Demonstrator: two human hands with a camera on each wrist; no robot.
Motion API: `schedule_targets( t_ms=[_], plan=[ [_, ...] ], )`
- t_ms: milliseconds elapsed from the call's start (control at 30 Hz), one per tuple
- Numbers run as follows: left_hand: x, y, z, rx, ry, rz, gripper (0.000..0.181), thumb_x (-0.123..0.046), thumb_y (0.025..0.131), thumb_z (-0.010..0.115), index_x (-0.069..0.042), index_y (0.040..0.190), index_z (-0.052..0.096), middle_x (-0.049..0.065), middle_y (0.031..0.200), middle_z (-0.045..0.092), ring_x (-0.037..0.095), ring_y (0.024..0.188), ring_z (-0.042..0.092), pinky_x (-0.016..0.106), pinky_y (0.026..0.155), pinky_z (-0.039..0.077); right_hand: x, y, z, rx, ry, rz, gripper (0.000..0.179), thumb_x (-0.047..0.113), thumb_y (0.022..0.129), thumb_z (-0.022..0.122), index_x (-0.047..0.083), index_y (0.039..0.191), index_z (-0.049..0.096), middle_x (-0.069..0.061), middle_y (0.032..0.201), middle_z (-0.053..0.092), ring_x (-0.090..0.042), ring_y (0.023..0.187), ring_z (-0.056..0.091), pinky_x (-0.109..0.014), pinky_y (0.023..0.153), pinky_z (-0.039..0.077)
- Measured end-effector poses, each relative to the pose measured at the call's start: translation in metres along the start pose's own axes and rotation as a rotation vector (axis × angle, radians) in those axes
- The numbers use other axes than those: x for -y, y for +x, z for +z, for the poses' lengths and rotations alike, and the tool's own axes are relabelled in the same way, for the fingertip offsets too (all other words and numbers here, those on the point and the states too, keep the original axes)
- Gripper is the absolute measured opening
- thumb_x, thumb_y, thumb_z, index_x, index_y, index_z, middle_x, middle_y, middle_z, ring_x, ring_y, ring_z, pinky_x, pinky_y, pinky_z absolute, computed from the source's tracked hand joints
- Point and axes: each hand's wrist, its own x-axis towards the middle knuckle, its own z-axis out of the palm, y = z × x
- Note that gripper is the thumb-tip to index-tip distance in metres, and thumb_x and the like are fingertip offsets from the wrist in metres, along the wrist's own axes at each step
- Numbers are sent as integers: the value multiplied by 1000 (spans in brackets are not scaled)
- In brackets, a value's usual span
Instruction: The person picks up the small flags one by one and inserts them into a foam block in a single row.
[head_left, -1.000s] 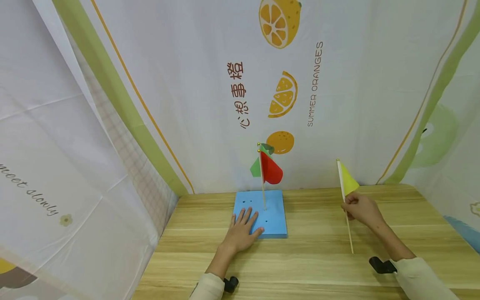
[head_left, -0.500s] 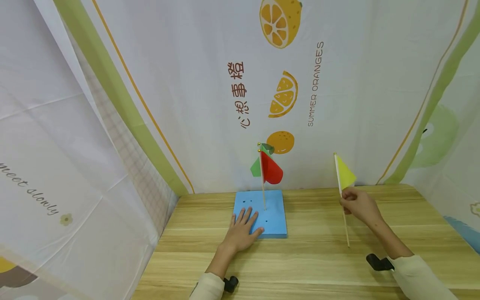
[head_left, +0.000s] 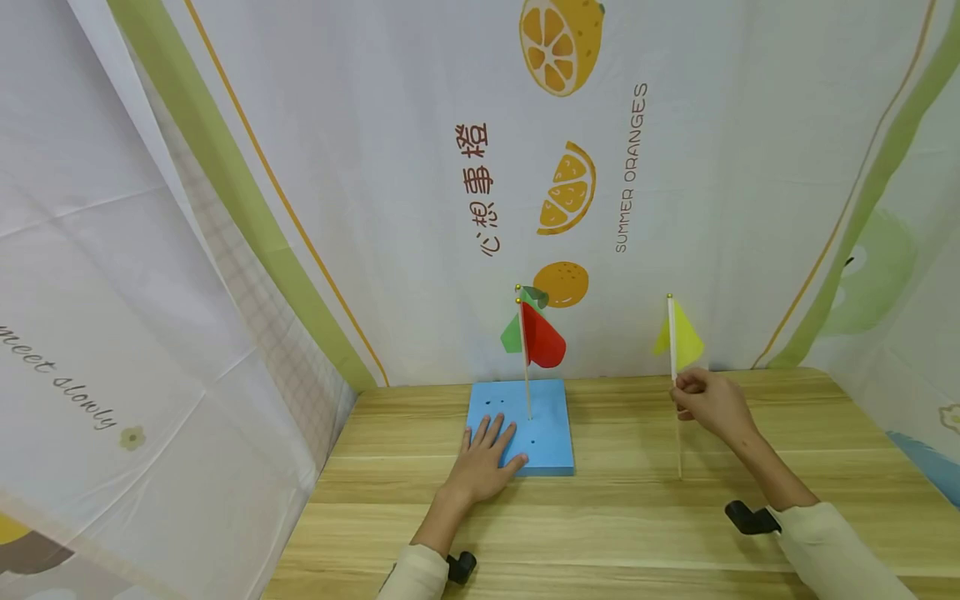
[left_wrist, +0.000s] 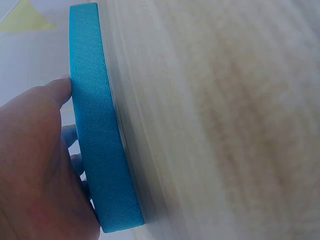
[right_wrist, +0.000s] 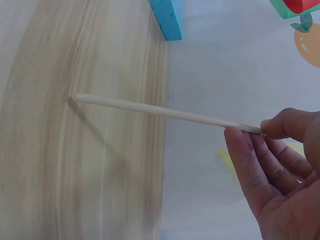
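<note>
A blue foam block (head_left: 553, 454) with small holes lies on the table, and its thick edge (left_wrist: 97, 125) fills part of the left wrist view. My left hand (head_left: 482, 468) rests on its front left part with fingers spread. A red flag (head_left: 542, 337) stands upright on a thin stick in the block, and a green flag (head_left: 511, 336) shows behind it. To the right, my right hand (head_left: 716, 410) pinches a yellow flag (head_left: 687, 337) by its stick, just below the cloth. The pale stick (right_wrist: 150, 108) is nearly upright, its lower end right at the tabletop.
The wooden table (head_left: 600, 525) ends at the back against a white curtain (head_left: 420, 208) printed with oranges and lettering. More curtain hangs at both sides. A black fitting (head_left: 752, 518) sits at the right cuff, and another black fitting (head_left: 461, 568) at the left.
My right hand has moved left and slightly away from me with the yellow flag, which has turned from leaning to nearly upright. The left hand and the block have stayed put.
</note>
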Motion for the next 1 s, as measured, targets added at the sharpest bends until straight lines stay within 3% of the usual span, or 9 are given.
schedule_targets(
  t_ms=[233,567,800,1000],
  plan=[
    [1,1,1,-13,-8,8,69,-58,101,38,-17,156,31,12,164,21,38,152,15,64,119,13,6,3,3,-24,19,-23,20,16,96,61,-2,105,63,-25,96,69,-14,71,71,-33,64,61],
    [1,0,2,-9,-2,10,69,-59,100,37,-18,156,30,11,164,21,37,152,15,64,119,14,15,8,10,-46,62,-49,20,15,95,62,-3,104,63,-22,95,71,-13,72,71,-28,64,61],
    [0,0,1,3,3,-3,70,-61,100,36,-19,156,30,10,164,20,36,152,14,62,120,13,22,12,16,-51,88,-65,20,15,94,64,-3,103,64,-20,92,69,-21,75,72,-34,66,62],
    [0,1,1,-4,8,-3,70,-59,100,38,-18,156,31,11,164,21,37,152,15,63,120,14,29,15,21,-71,90,-85,20,15,93,66,-3,102,65,-21,92,69,-27,75,74,-26,61,60]
  ],
)
